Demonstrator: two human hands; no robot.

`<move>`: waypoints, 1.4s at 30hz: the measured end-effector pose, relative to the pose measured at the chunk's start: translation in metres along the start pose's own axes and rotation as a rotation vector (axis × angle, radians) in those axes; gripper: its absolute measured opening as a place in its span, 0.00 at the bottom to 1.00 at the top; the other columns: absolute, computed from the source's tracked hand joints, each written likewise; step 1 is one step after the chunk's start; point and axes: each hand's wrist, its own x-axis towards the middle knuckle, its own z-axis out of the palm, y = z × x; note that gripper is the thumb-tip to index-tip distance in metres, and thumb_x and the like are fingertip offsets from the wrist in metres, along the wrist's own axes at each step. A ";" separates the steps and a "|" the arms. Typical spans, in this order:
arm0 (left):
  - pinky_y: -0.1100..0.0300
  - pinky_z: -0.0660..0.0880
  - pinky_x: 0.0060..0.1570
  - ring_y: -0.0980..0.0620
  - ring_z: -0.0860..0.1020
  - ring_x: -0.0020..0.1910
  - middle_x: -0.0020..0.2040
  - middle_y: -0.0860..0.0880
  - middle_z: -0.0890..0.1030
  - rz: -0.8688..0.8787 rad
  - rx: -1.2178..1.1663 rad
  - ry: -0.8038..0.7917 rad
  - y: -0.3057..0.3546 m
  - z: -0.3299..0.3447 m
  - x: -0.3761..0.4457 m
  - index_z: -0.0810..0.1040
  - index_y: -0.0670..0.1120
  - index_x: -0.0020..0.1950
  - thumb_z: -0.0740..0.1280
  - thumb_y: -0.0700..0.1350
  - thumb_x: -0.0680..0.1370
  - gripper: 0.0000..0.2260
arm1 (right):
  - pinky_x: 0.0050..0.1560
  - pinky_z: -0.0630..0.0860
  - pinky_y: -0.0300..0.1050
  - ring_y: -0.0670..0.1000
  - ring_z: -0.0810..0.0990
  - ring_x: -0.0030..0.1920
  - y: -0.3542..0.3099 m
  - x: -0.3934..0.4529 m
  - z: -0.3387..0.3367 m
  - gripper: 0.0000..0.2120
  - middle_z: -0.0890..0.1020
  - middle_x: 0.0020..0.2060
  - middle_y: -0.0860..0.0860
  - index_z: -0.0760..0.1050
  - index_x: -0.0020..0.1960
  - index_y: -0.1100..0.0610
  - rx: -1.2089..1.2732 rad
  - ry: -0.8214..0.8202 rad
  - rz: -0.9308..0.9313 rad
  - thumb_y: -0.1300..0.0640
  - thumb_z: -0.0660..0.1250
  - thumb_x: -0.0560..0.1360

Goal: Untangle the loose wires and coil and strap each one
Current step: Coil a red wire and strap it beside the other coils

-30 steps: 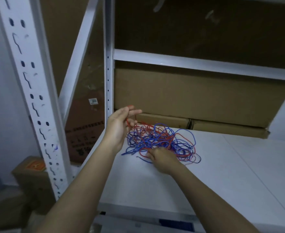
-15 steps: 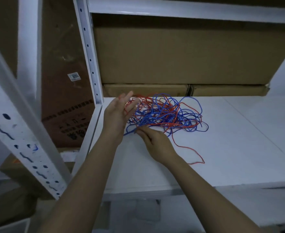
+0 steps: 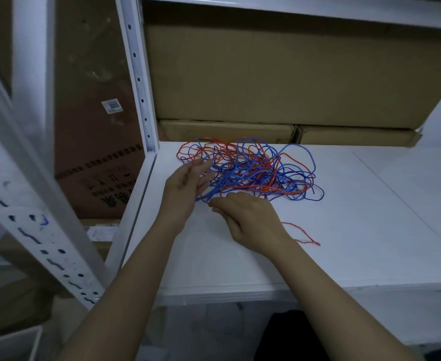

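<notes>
Two wire colours, red and blue, make up one tangle [image 3: 250, 169] on the white shelf [image 3: 370, 230]; only one view to log, the head camera.

Head view, progress: the red wires [image 3: 263, 188] and blue wires [image 3: 287, 162] are still knotted through each other in a single heap toward the back-left corner of the shelf, just in front of the flat cardboard boxes [image 3: 227, 128] along the back edge. No finished coil is visible, and no strap. One red tail [image 3: 306, 237] runs loose out of the heap toward the front edge, passing behind the right wrist and ending clear of the pile. Judgement: task is at its very start, untangling only just begun; all separating, coiling and strapping remains.

Head view, grip: left hand [image 3: 185, 181] sits at the left side of the tangle, palm turned inward, fingers loosely bent with strands passing between or over them; it looks to be lifting or parting a few loops rather than clamping them, but a firm pinch cannot be confirmed. Right hand [image 3: 242, 217] lies low at the front of the heap, fingertips [image 3: 214, 203] drawn together at a bundle of strands where they leave the pile; it looks like a pinch on a wire end, red by the tip showing there.
</notes>
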 end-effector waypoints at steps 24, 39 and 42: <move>0.66 0.76 0.33 0.57 0.78 0.30 0.31 0.50 0.79 -0.128 -0.354 -0.220 0.009 -0.026 -0.020 0.80 0.40 0.45 0.56 0.39 0.82 0.14 | 0.34 0.68 0.32 0.42 0.72 0.28 0.012 0.036 0.027 0.08 0.77 0.27 0.48 0.81 0.45 0.59 0.725 -0.054 0.560 0.62 0.63 0.79; 0.61 0.76 0.58 0.52 0.80 0.55 0.58 0.44 0.80 0.100 0.201 -0.124 0.001 -0.013 -0.007 0.72 0.43 0.56 0.53 0.37 0.83 0.09 | 0.39 0.78 0.48 0.56 0.82 0.44 -0.008 0.003 0.003 0.10 0.85 0.47 0.51 0.80 0.54 0.56 0.106 -0.168 -0.029 0.57 0.63 0.77; 0.63 0.76 0.56 0.53 0.80 0.55 0.55 0.47 0.81 0.129 0.254 -0.210 0.003 -0.012 -0.014 0.73 0.43 0.56 0.54 0.37 0.83 0.09 | 0.37 0.78 0.48 0.56 0.82 0.43 -0.009 0.010 -0.006 0.08 0.85 0.45 0.52 0.81 0.52 0.57 0.106 -0.133 -0.099 0.59 0.64 0.76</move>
